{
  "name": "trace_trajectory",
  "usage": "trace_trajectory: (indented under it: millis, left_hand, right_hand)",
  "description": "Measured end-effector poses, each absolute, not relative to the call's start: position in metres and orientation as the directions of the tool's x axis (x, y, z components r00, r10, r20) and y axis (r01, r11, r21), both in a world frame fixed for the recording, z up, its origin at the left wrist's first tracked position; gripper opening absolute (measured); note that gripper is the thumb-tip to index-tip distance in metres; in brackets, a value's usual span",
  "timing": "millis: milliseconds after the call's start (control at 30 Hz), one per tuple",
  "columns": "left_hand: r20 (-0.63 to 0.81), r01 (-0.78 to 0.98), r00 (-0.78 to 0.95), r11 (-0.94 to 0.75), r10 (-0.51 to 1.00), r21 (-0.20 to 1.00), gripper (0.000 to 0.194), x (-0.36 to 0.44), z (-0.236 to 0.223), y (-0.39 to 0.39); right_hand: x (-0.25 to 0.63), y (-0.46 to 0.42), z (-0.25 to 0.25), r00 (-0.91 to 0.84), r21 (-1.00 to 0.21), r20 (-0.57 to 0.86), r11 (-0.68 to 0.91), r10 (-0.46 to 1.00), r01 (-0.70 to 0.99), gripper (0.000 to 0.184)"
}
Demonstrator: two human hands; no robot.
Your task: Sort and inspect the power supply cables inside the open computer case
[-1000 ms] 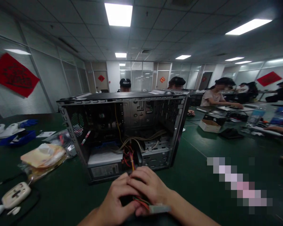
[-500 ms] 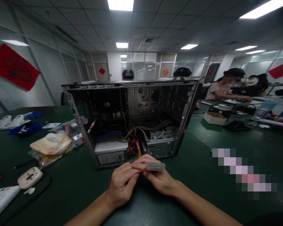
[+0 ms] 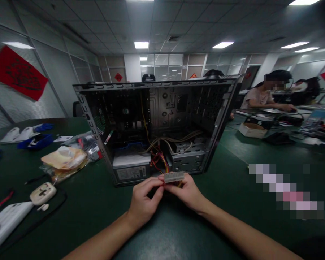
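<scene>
An open black computer case (image 3: pixel 157 126) stands on the green table (image 3: pixel 227 180) with its side panel off. Inside lie a power supply (image 3: pixel 130 168), drive cages and a bundle of red and yellow wires (image 3: pixel 158 160). A wide grey power connector (image 3: pixel 174 177) at the end of those wires is held just in front of the case. My right hand (image 3: pixel 186 193) grips the connector from below. My left hand (image 3: pixel 144 202) pinches the wires at the connector's left end.
Left of the case lie plastic bags of parts (image 3: pixel 63 162), a white power strip (image 3: pixel 42 193) with a black cord and blue trays (image 3: pixel 35 141). Other people sit at the far right beside a small cardboard box (image 3: pixel 253 130).
Both hands have lifted the connector from low on the table up toward the case opening. The view has moved closer to the case.
</scene>
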State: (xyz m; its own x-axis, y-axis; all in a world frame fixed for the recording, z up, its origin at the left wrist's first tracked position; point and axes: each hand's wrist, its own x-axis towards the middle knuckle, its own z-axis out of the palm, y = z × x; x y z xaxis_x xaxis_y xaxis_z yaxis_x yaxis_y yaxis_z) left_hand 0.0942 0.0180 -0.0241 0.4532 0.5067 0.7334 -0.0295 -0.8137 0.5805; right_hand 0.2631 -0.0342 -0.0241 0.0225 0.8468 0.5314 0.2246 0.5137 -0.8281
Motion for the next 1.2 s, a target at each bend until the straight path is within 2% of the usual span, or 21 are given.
trace_trajectory:
  millis: [133, 233, 367, 533, 600, 733, 900, 1067, 1200]
  left_hand:
    - [0.667, 0.012, 0.458, -0.754, 0.588, 0.657, 0.009, 0.095, -0.026, 0.018]
    - [0.656, 0.004, 0.483, -0.750, 0.581, 0.661, 0.006, 0.095, -0.027, 0.019]
    - [0.649, -0.005, 0.503, -0.749, 0.572, 0.663, 0.003, 0.095, -0.026, 0.020]
    - [0.498, 0.064, 0.496, -0.602, 0.711, 0.796, 0.011, 0.097, -0.026, 0.018]
    - [0.458, 0.065, 0.520, -0.568, 0.721, 0.820, 0.012, 0.097, -0.027, 0.017]
    - [0.499, 0.041, 0.549, -0.618, 0.671, 0.785, 0.012, 0.098, -0.027, 0.017]
    - [0.593, -0.004, 0.555, -0.711, 0.583, 0.703, 0.010, 0.097, -0.021, 0.017]
    - [0.557, 0.060, 0.542, -0.690, 0.629, 0.721, 0.011, 0.097, -0.023, 0.015]
    - [0.566, 0.081, 0.545, -0.711, 0.619, 0.699, 0.009, 0.098, -0.028, 0.017]
  right_hand:
    - [0.264, -0.035, -0.020, 0.029, -0.806, 0.559, 0.535, 0.829, 0.255, 0.017]
    - [0.262, -0.036, -0.018, 0.090, -0.828, 0.536, 0.502, 0.839, 0.251, 0.016]
    - [0.261, -0.036, -0.021, 0.126, -0.887, 0.452, 0.431, 0.883, 0.165, 0.025]
    - [0.266, -0.033, -0.025, 0.076, -0.929, 0.368, 0.364, 0.927, 0.066, 0.031]
    - [0.268, -0.032, -0.026, 0.069, -0.929, 0.370, 0.366, 0.927, 0.064, 0.030]
    - [0.265, -0.034, -0.026, 0.079, -0.895, 0.435, 0.422, 0.897, 0.143, 0.024]
    - [0.265, -0.035, -0.026, 0.095, -0.911, 0.410, 0.402, 0.907, 0.090, 0.026]
    - [0.271, -0.034, -0.025, 0.008, -0.870, 0.464, 0.454, 0.886, 0.193, 0.024]
    - [0.270, -0.035, -0.022, 0.014, -0.832, 0.501, 0.477, 0.866, 0.283, 0.023]
